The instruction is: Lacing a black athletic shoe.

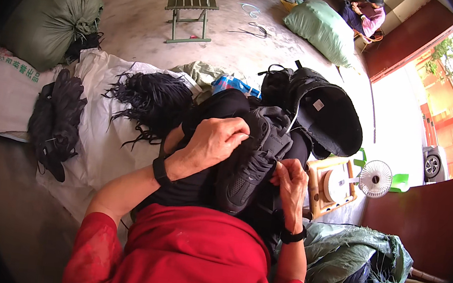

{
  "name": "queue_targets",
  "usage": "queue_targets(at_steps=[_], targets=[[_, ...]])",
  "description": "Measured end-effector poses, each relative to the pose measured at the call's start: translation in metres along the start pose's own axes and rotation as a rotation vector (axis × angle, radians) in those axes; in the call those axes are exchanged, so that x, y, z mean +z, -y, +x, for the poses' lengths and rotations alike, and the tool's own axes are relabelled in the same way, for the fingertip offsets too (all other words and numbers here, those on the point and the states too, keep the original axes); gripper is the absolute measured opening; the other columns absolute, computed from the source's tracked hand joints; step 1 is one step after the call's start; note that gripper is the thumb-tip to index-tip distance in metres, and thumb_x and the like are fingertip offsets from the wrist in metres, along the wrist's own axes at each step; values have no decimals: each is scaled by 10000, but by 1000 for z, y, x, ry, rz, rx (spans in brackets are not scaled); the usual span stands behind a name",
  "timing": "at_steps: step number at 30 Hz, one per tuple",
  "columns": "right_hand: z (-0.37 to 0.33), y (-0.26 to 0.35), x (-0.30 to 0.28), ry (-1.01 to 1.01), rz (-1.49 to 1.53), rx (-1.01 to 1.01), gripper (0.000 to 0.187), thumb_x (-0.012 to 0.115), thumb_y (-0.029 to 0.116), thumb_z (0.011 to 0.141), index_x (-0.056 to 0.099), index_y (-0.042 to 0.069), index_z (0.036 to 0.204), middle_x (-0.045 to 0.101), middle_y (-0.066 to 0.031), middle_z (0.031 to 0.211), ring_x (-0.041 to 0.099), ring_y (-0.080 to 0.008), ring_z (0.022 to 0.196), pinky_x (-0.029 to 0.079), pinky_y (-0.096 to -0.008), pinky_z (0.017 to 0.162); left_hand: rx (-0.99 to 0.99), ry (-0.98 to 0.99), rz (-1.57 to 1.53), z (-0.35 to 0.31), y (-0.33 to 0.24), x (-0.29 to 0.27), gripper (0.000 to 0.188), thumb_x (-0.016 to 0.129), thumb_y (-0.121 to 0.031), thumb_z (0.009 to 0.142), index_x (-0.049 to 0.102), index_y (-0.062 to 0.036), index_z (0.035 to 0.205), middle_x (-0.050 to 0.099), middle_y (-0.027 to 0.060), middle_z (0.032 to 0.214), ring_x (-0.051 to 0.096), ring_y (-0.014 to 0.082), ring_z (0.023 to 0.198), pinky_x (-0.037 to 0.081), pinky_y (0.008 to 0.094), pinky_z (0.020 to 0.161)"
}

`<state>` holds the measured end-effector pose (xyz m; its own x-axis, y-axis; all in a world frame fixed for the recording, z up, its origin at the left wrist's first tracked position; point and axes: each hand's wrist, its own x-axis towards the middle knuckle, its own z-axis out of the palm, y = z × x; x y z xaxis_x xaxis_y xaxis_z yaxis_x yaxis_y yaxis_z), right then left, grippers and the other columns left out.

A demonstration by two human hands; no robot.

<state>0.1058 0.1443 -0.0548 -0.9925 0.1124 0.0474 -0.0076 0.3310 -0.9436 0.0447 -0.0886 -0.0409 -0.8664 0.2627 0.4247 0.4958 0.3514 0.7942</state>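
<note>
A black sneaker (242, 179) lies across my lap with its toe toward me. My left hand (218, 143) is closed in a pinch at the sneaker's left side, and a thin dark shoelace (253, 138) shows at its fingertips. At the other side of the eyelets, my right hand (291, 180) pinches too, with the lace end mostly hidden by the fingers. Just beyond the sneaker, a black bag (331, 116) with a wide opening rests against my right knee. Both wrists wear dark bands.
Bundled black laces (151, 97) lie on a white sheet (102, 145) to the left, near black shoes (54, 123). Stuffed sacks (54, 18), a folding stool (191, 13), a small fan (375, 178) and a green woven sack (351, 265) stand around. Another person (365, 15) sits far right.
</note>
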Motion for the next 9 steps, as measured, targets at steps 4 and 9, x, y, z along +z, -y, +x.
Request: queue_targets(at_steps=[4, 9], targets=[[0, -2, -4, 36, 9, 8, 144, 620, 142, 939, 592, 6, 900, 623, -46, 695, 596, -94, 579, 472, -221, 533, 153, 66, 180, 6, -8, 5, 66, 625, -54, 822, 602, -63, 883, 639, 90, 749, 651, 287, 681, 504, 368, 578], [1, -4, -5, 54, 26, 29, 156, 629, 161, 937, 593, 11, 910, 624, -46, 697, 604, -103, 580, 473, -226, 531, 190, 151, 405, 9, -20, 4, 96, 649, -86, 802, 573, -68, 858, 643, 92, 774, 657, 291, 731, 520, 380, 606]])
